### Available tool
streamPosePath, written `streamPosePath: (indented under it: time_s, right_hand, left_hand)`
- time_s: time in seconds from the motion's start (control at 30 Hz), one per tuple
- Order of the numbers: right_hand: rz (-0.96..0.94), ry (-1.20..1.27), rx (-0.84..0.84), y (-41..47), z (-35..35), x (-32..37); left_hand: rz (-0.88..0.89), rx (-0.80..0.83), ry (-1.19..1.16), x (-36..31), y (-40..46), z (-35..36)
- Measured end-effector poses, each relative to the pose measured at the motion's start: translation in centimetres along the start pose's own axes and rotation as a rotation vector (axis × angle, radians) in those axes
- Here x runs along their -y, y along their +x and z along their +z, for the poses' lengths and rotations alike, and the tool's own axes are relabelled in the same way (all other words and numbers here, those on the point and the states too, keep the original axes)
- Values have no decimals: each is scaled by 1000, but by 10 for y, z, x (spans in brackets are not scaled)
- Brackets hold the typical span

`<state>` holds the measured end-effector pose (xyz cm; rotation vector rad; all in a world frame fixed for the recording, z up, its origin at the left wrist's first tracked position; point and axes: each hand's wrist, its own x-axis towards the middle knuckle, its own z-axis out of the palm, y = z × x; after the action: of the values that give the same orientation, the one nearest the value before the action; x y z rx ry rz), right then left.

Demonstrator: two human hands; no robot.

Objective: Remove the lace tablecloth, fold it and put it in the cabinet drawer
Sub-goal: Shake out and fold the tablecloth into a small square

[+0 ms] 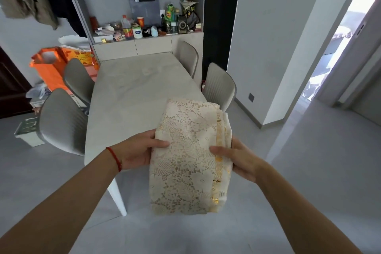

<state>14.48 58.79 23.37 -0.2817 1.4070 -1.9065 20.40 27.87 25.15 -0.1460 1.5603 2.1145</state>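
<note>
Now the one lace tablecloth (pixel 185 154) is folded into a long packet and held in the air between both hands, its long axis running from 6 to 12 o'clock, away from the person. The left hand (pixel 138 150) clamps its 9 o'clock edge, thumb on top; the right hand (pixel 237 159) clamps the 3 o'clock edge — both closed on the cloth, equally near. The bench (pixel 134 88) lies bare at 11 o'clock, four chairs round it. The cabinet (pixel 152 45) stands beyond at 12 o'clock — likely the goal, its fronts all closed.
</note>
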Motion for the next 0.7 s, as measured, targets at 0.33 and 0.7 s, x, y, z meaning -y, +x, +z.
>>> streamPosePath:
  time_s: [0.33,0.7]
  right_hand:
    - [-267,-54,-84,2,2,27]
    - [37,248,-67,2,-13,22]
  left_hand:
    - [302,-91,-82,-3,4,14]
    - [444,-12,13,-24,21,19]
